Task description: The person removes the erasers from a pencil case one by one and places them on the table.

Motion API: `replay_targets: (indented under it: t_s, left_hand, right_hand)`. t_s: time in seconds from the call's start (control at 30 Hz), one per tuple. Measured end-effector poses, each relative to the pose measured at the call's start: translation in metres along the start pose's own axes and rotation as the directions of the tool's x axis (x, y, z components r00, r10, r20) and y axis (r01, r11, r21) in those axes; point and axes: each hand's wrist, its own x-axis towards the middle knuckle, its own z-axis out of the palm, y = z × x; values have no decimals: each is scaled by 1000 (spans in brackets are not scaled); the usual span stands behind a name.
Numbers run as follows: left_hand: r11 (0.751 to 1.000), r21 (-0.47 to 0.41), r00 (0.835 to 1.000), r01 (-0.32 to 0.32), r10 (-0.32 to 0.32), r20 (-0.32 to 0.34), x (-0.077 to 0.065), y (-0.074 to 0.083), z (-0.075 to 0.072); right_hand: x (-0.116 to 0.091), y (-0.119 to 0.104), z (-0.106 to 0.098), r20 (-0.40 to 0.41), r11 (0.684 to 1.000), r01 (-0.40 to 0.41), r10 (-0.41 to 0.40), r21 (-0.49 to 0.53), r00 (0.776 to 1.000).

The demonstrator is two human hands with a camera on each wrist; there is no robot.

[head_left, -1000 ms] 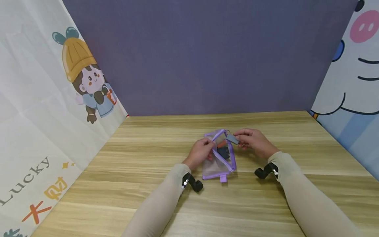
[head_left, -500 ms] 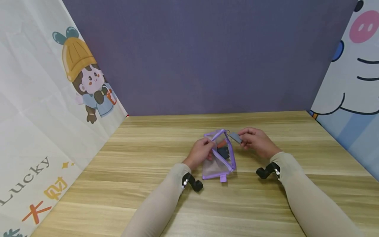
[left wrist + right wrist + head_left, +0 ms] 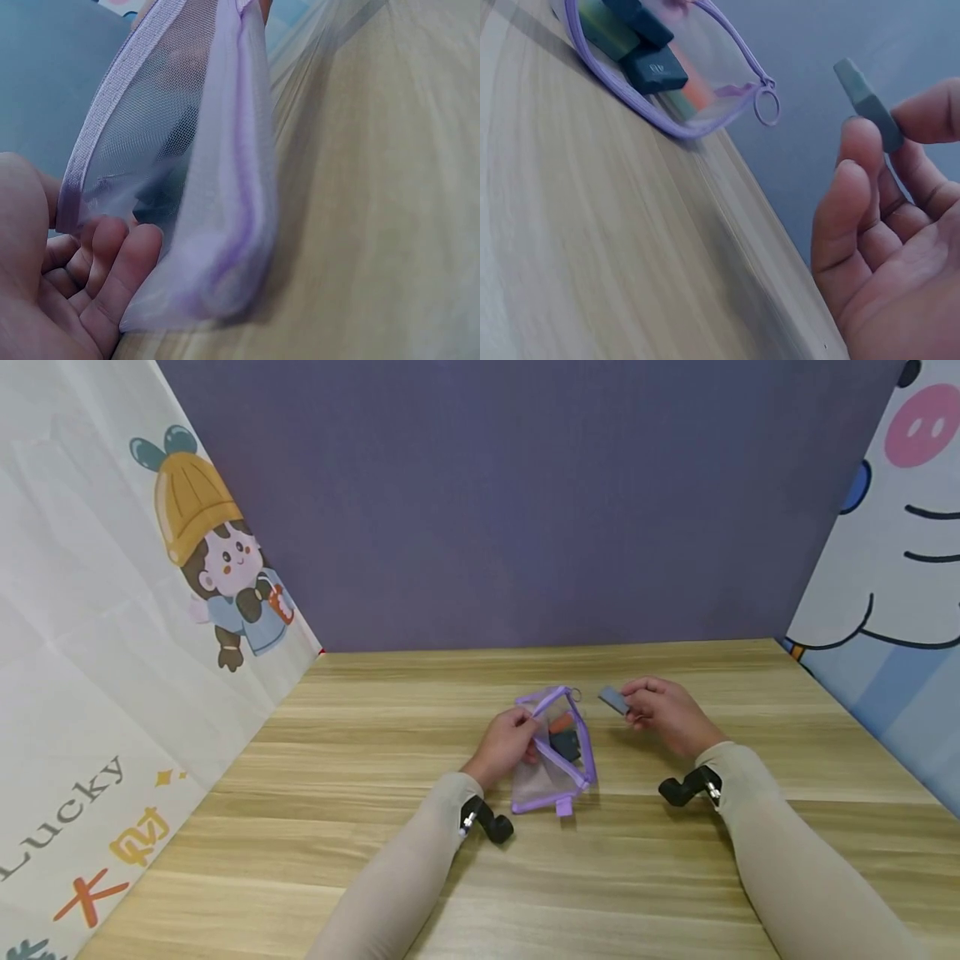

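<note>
My left hand (image 3: pixel 504 746) grips the near-left opening edge of a purple-trimmed mesh zipper pouch (image 3: pixel 536 781), holding its mouth apart. Dark blocks (image 3: pixel 656 69) lie inside, one with faint pale lettering, along with an orange piece (image 3: pixel 561 723) and green ones. To the right of the pouch, my right hand (image 3: pixel 673 717) pinches a small grey bevel-ended eraser (image 3: pixel 870 105) between thumb and fingertips, clear of the table. In the left wrist view, the mesh (image 3: pixel 142 142) partly veils the contents.
A ring zipper pull (image 3: pixel 766 105) hangs at the pouch's far corner, and a purple tab (image 3: pixel 564 807) sticks out at the near end. The wood-grain table (image 3: pixel 337 760) meets a dark purple panel (image 3: pixel 480 510) behind. Printed sheets (image 3: pixel 90 635) stand at both sides.
My right hand has moved right and slightly away from me with the eraser, from beside the zipper ring to apart from the pouch. The left hand keeps its grip, almost still.
</note>
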Motion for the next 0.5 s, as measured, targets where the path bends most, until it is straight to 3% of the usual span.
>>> replay_targets:
  t_s: [0.3,0.5]
  left_hand:
    - [1000,4,1000,17,-17,9,1,0,0]
    - [999,-13,1000,30,-30,-1,2,-1,0]
  right_hand:
    - [-1,-1,-11,-58,984,19,-9,174,998]
    - [-3,-1,-15,-70,981,14,0,194,998]
